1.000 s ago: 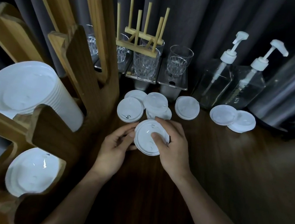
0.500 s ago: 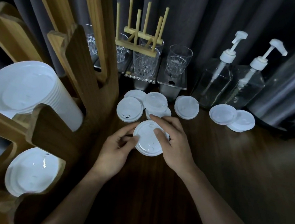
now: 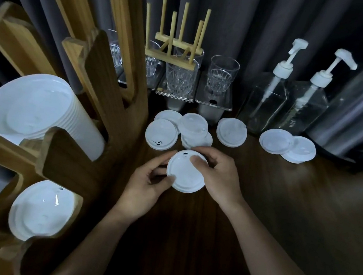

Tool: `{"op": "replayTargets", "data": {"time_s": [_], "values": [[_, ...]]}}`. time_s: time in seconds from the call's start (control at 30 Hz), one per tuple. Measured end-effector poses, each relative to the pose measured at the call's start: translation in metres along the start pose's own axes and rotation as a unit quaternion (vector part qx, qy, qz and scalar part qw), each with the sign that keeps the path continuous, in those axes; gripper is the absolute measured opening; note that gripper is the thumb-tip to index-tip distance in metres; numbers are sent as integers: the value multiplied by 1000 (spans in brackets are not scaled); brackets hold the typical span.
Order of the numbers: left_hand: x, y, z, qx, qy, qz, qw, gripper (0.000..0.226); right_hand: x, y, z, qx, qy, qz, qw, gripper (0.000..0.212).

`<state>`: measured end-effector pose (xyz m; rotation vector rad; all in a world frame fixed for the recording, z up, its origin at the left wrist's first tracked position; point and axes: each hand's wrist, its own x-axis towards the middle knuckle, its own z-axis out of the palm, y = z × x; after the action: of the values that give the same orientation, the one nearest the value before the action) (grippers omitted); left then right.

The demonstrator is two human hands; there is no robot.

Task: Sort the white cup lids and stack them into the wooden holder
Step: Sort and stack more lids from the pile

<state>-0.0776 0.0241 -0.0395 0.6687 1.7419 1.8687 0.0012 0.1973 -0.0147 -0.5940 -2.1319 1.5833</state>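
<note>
Both hands hold a small stack of white cup lids (image 3: 182, 176) just above the dark wooden table. My left hand (image 3: 147, 185) pinches the stack's left edge, and my right hand (image 3: 219, 176) curls over its right side with the thumb on top. Several loose lids (image 3: 161, 133) lie in a cluster just beyond, one more lid (image 3: 231, 132) sits to their right, and two overlapping lids (image 3: 276, 141) lie further right. The wooden holder (image 3: 103, 95) stands at the left. Its upper slot carries a long stack of lids (image 3: 33, 110), its lower slot a short stack (image 3: 41, 209).
Behind the loose lids stand several clear glasses (image 3: 180, 75) on metal containers, with a small wooden peg rack (image 3: 176, 45) above them. Two clear pump bottles (image 3: 270, 93) stand at the back right beside a steel vessel (image 3: 357, 108). A dark curtain closes the back.
The held stack has turned in my hands and now lies flatter, with its sip hole at the far edge. My right hand has shifted a little along the rim.
</note>
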Motion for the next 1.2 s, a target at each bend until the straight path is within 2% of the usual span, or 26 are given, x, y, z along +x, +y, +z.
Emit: {"op": "replayTargets", "data": {"time_s": [0.13,0.27,0.5,0.6,0.73,0.8,0.9,1.0,1.13,1.2], "values": [[1,0,1,-32,10,-5,999,45,2,2,2,4,11,7,1000,20],[2,4,0,-44,40,3,998,35,7,0,2,-19,-17,-4,1000,21],[6,4,-1,-98,116,-21,988,35,21,-5,-8,0,8,-17,1000,19],[6,5,1,-103,128,-25,986,36,33,-2,-12,-99,36,-35,994,20],[6,7,2,-105,130,-29,986,35,56,8,-14,-251,49,-109,961,30],[6,7,2,-103,132,-33,985,32,66,13,-14,-288,35,-128,948,38],[7,5,1,-104,141,-41,984,32,74,17,-11,-342,-14,-114,933,52],[8,5,1,-104,137,-45,984,32,75,25,-10,-354,-25,-116,928,45],[8,6,2,-99,132,-43,985,33,73,32,-13,-332,-14,-90,939,25],[8,7,3,-100,126,-40,986,32,71,33,-15,-323,-10,-89,942,23]]}}
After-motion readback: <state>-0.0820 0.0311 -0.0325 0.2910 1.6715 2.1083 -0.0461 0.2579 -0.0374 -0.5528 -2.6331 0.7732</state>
